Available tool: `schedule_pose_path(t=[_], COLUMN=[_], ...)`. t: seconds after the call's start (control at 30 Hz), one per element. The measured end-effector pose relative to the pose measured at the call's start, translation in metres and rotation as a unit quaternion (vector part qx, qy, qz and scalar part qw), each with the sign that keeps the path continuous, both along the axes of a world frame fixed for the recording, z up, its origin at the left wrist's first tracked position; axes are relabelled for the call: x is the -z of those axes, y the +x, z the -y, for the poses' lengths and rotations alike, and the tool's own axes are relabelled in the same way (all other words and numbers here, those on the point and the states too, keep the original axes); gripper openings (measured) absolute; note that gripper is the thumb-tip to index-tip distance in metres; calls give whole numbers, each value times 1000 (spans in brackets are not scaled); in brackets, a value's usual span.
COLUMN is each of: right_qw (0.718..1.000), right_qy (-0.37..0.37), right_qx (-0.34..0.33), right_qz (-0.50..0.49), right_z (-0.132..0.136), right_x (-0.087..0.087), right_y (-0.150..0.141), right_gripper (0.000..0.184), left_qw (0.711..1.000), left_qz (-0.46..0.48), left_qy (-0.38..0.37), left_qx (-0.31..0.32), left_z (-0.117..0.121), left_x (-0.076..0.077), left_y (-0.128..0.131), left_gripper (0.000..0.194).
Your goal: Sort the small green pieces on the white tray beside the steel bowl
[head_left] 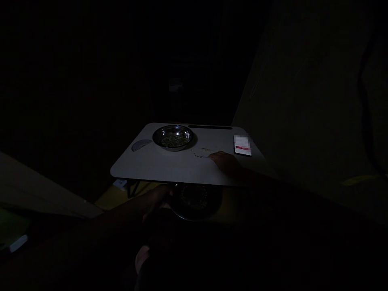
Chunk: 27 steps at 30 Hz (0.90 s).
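The scene is very dark. A small white lap table (157, 165) carries a steel bowl (173, 136) with greenish bits inside. Loose small bits (201, 152) lie scattered on the tabletop right of the bowl. My right hand (226, 161) rests on the table beside those bits, its fingertips touching the surface; the finger pose is too dim to read. My left hand (157, 198) is below the table's front edge, gripping the rim of a second steel plate (197, 202) that holds dark contents.
A phone (242, 145) with a lit screen lies at the table's right edge. A slot runs along the table's far edge (209, 127). A wall rises on the right. Yellowish floor shows under the table.
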State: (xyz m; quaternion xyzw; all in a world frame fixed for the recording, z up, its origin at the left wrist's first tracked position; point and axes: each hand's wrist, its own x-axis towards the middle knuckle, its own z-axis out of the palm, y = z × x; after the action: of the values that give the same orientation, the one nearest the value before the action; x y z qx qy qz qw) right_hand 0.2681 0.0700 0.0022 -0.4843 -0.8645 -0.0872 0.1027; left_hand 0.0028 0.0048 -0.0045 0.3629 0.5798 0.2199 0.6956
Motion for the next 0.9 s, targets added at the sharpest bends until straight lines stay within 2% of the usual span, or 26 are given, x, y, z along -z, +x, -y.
schedule_pose_path(t=[0.3,0.57,0.9], right_qw=[999,992,975], right_qy=[-8,-26,-35], right_qx=[-33,-112,-204], right_qz=[-14,-51,-86], right_z=[12,40,75], right_x=[-1,-5,-8], right_y=[-11,-26,-38], right_gripper=[31,27,24], left_qw=[1000,999,999], left_qz=[21,38,26], left_qy=[-7,-17,-14], left_qx=[-5,15,15], left_z=[-3,-3,0], left_x=[3,6,-4], left_y=[5,5,13], left_gripper=[17,14,15])
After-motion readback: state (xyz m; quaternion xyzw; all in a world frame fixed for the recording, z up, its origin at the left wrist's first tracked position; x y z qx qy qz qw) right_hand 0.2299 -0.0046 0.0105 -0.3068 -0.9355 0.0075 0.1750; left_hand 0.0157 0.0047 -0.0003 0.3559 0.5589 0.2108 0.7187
